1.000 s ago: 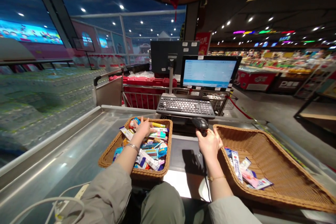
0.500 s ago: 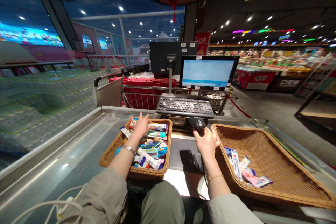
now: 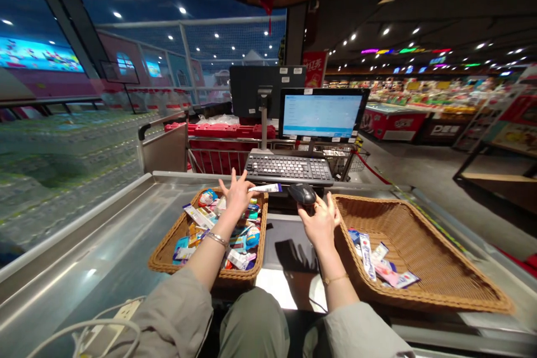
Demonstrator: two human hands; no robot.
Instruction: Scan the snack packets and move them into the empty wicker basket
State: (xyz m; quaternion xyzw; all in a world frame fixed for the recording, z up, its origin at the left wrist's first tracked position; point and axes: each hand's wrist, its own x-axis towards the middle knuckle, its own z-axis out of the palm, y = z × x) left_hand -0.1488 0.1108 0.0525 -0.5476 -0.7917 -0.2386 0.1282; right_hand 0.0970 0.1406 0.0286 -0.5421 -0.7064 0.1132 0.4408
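My left hand [image 3: 235, 196] is above the left wicker basket [image 3: 265, 235], pinching a slim white and blue packet [image 3: 267, 188] by its left end. The packet points right, close to the black head of a handheld barcode scanner [image 3: 302, 194]. My right hand [image 3: 319, 225] is closed round the scanner, whose handle is mostly hidden by the fingers. Many small wrapped snacks [image 3: 241, 257] fill the left basket. In the larger right wicker basket [image 3: 440, 251] lie several white, blue and pink packets [image 3: 384, 268], gathered at its left side.
Behind the baskets stand a black keyboard [image 3: 289, 168] and a lit monitor [image 3: 321, 116]. A metal counter [image 3: 109, 235] runs along the left, with a power strip [image 3: 111, 324] and white cable near my left sleeve. Shopping carts [image 3: 218, 159] stand beyond the counter.
My left hand has come up out of the left basket with the slim packet, holding it out toward the scanner. The view has shifted slightly; my right hand keeps the scanner.
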